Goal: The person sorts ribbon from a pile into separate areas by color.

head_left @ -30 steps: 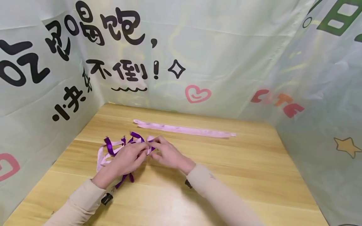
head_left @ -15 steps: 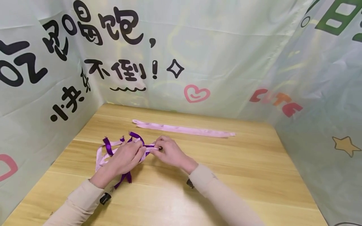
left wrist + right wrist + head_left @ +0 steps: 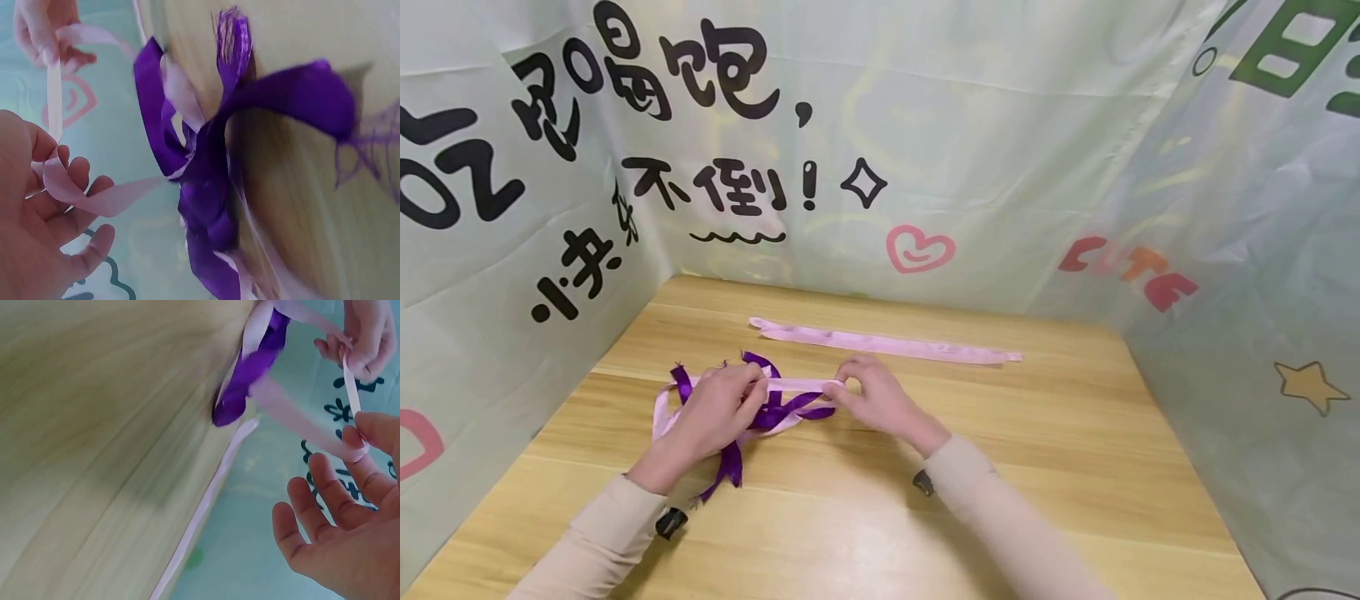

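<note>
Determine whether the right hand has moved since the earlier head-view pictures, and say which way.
Yes. In the head view, the right hand has moved rightward, nearer to being beneath the pink heart printed on the backdrop.

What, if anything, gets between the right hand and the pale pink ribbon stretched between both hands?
Nothing visible: the right hand pinches the pink ribbon directly, and the left hand holds it farther along.

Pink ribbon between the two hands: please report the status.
Left hand, right hand: both pinch pink ribbon. Ribbon straight between them. Purple ribbon close by, not blocking.
</note>
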`<act>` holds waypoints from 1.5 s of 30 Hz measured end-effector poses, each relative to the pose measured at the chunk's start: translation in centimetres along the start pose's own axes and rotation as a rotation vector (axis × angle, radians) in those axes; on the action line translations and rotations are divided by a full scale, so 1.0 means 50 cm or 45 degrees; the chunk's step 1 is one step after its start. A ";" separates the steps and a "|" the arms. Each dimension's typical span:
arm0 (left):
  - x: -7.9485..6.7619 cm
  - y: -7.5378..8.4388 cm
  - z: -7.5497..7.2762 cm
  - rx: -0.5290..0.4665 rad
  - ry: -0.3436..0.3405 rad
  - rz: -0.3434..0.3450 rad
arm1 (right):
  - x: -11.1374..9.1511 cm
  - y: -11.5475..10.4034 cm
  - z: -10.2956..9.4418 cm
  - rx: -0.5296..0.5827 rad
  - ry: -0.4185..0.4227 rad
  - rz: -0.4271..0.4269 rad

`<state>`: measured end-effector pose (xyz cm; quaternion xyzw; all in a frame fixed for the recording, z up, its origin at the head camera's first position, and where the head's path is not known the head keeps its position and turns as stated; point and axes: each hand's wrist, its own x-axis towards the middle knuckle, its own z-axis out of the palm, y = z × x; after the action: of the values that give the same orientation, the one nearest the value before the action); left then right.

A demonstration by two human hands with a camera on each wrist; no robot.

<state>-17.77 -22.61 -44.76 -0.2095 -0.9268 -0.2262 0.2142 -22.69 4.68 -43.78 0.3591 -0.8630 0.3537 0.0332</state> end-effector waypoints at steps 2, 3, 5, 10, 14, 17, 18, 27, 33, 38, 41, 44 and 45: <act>-0.001 -0.005 -0.006 -0.009 0.012 -0.035 | -0.007 0.007 -0.009 0.023 0.000 0.033; -0.001 -0.007 -0.008 -0.012 0.021 -0.047 | -0.011 0.010 -0.013 0.031 0.001 0.049; -0.001 -0.011 -0.012 -0.008 0.050 -0.059 | -0.019 0.018 -0.021 0.044 -0.001 0.081; 0.002 -0.022 -0.018 0.016 0.134 -0.043 | -0.039 0.035 -0.045 0.065 0.014 0.153; 0.003 -0.028 -0.023 0.036 0.158 -0.052 | -0.050 0.048 -0.071 0.084 0.053 0.215; 0.004 -0.030 -0.024 0.047 0.146 -0.079 | -0.061 0.057 -0.093 0.096 0.087 0.261; 0.004 -0.030 -0.024 0.047 0.142 -0.090 | -0.065 0.059 -0.101 0.100 0.099 0.274; 0.015 -0.032 -0.024 0.045 0.116 -0.143 | -0.108 0.091 -0.171 0.131 0.227 0.309; 0.019 -0.037 -0.028 0.020 0.041 -0.230 | -0.139 0.123 -0.212 0.132 0.275 0.402; 0.023 -0.043 -0.033 -0.002 -0.011 -0.273 | -0.169 0.158 -0.247 0.035 0.324 0.490; 0.026 -0.048 -0.033 -0.011 -0.031 -0.285 | -0.188 0.172 -0.268 0.006 0.341 0.545; 0.028 -0.052 -0.032 -0.007 -0.031 -0.279 | -0.205 0.181 -0.286 0.000 0.363 0.580; 0.029 -0.054 -0.032 -0.003 -0.029 -0.270 | -0.210 0.184 -0.292 -0.008 0.371 0.592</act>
<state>-19.76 -25.17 -43.67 -0.1130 -0.9459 -0.2463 0.1785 -23.69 24.73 -41.54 0.0968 -0.9095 0.3971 0.0760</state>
